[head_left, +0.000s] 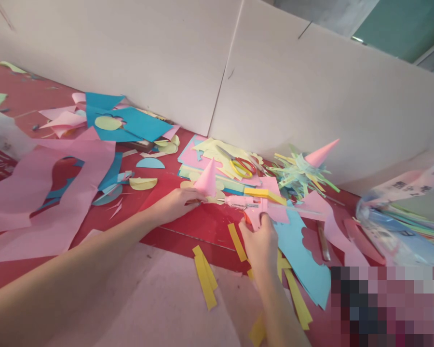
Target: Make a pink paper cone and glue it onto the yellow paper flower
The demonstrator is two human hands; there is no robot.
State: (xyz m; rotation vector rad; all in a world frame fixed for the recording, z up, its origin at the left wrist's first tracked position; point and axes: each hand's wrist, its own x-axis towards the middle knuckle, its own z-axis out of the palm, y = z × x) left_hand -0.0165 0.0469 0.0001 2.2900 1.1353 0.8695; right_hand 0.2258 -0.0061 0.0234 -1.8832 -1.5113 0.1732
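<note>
My right hand (261,237) is wrapped round the handle of a pink glue gun (248,205), with a clear glue stick poking out of its rear. The nozzle points left, close to a pink paper cone (207,180) that stands point up. Around the cone's foot are pale yellow rounded paper pieces (219,183). My left hand (179,203) has its fingers closed at the cone's lower left edge; their tips are partly hidden. Both hands are above a dark red sheet (191,226).
Yellow-handled scissors (243,167) lie on stacked paper behind the cone. A second pink cone (321,153) with fringed paper strips is at right. Pink cut-outs (90,193) and blue sheets (130,123) cover the left. Yellow strips (205,279) lie in front, plastic bags (390,231) at right. White boards (311,96) rise behind.
</note>
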